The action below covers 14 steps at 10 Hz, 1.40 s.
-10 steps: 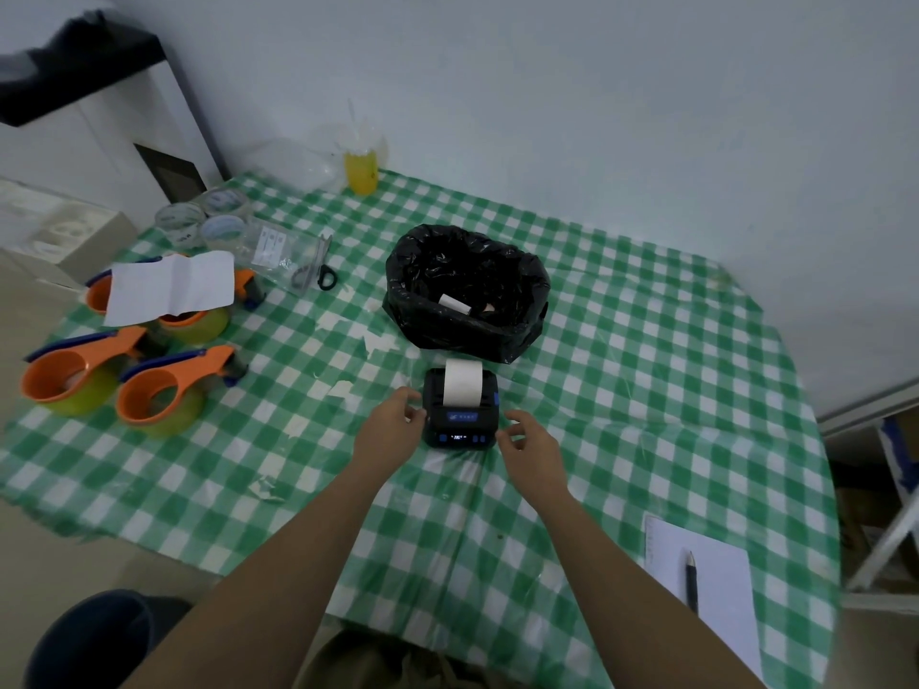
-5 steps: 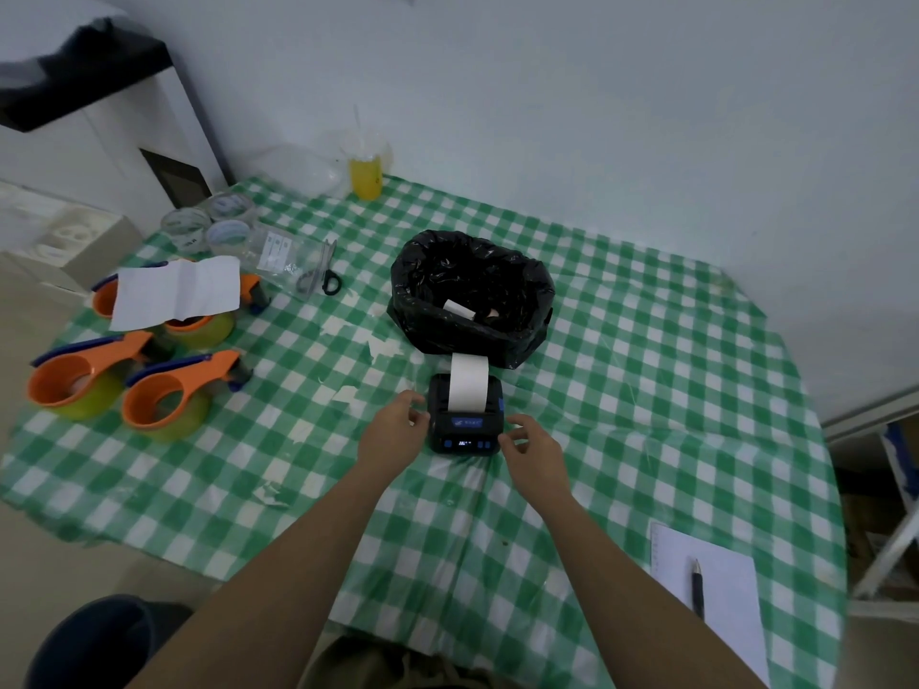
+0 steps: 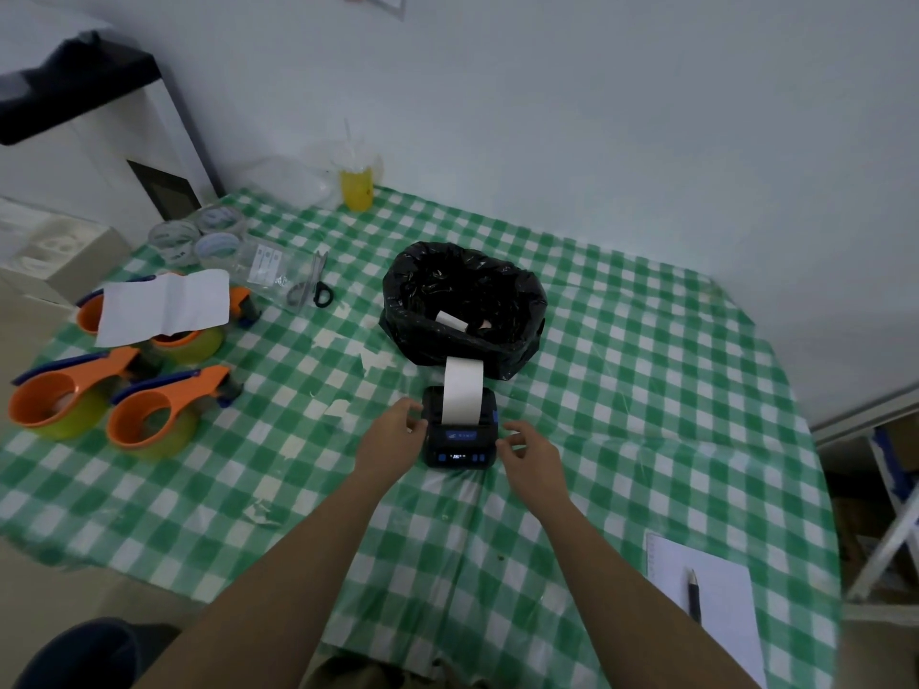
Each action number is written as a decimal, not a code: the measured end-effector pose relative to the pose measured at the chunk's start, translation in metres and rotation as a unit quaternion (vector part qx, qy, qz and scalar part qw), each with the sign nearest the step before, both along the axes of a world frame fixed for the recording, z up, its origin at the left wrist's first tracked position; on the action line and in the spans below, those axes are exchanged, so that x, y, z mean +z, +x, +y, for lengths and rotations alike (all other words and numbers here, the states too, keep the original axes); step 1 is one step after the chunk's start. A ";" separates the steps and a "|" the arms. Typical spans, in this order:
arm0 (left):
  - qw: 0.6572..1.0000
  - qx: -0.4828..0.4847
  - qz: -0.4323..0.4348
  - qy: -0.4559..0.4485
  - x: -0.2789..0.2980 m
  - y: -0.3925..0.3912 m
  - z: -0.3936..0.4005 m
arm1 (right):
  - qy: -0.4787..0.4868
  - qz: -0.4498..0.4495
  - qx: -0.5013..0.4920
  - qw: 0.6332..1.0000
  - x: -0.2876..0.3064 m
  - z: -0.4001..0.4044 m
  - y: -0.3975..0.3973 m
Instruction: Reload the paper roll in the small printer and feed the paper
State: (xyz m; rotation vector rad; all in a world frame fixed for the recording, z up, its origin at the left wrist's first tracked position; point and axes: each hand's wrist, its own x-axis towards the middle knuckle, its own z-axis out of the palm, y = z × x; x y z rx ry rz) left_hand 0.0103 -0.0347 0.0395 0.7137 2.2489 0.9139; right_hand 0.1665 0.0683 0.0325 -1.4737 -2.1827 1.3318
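A small black printer (image 3: 460, 442) with lit blue buttons sits on the green checked tablecloth (image 3: 621, 390) in the middle of the table. A white paper strip (image 3: 462, 390) stands out of its top slot, reaching back toward the bin. My left hand (image 3: 390, 435) rests against the printer's left side with its fingertips on the case. My right hand (image 3: 529, 452) hovers at the printer's right side, fingers curled and apart, holding nothing.
A bin lined with a black bag (image 3: 462, 305) stands right behind the printer. Orange tape dispensers (image 3: 154, 415), a white sheet (image 3: 164, 308), scissors (image 3: 316, 285) and tape rolls (image 3: 199, 236) lie at the left. A yellow drink cup (image 3: 356, 189) stands at the back. A notepad with a pen (image 3: 696, 594) lies at the front right.
The paper strip has fed out longer from the printer's slot. Both hands have stayed at the printer's sides; the view has shifted slightly.
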 end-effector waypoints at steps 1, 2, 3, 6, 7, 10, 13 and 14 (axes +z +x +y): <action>1.000 -0.004 0.001 -0.003 0.000 -0.001 0.002 | 0.000 -0.002 0.001 1.000 0.000 0.001 -0.001; 1.000 -0.006 0.002 -0.006 0.000 -0.002 0.002 | 0.004 -0.007 0.005 1.000 0.000 0.001 0.000; 1.000 -0.007 0.002 -0.007 0.000 -0.001 0.003 | 0.011 -0.011 0.010 1.000 -0.001 0.001 0.000; 1.000 -0.010 0.009 -0.005 0.002 -0.001 0.001 | 0.003 -0.012 0.008 1.000 0.000 -0.001 -0.003; 1.000 -0.012 0.006 -0.004 0.002 -0.001 0.000 | 0.007 -0.012 0.009 1.000 0.000 -0.002 -0.003; 1.000 -0.012 0.002 -0.005 0.007 0.000 -0.002 | 0.005 -0.011 0.004 1.000 0.004 -0.003 -0.006; 1.000 -0.021 0.002 0.015 0.007 0.002 -0.004 | 0.008 0.020 -0.009 1.000 0.009 -0.001 -0.006; 1.000 -0.014 -0.008 0.023 0.004 0.004 -0.009 | 0.000 0.067 -0.042 0.997 0.017 0.001 -0.003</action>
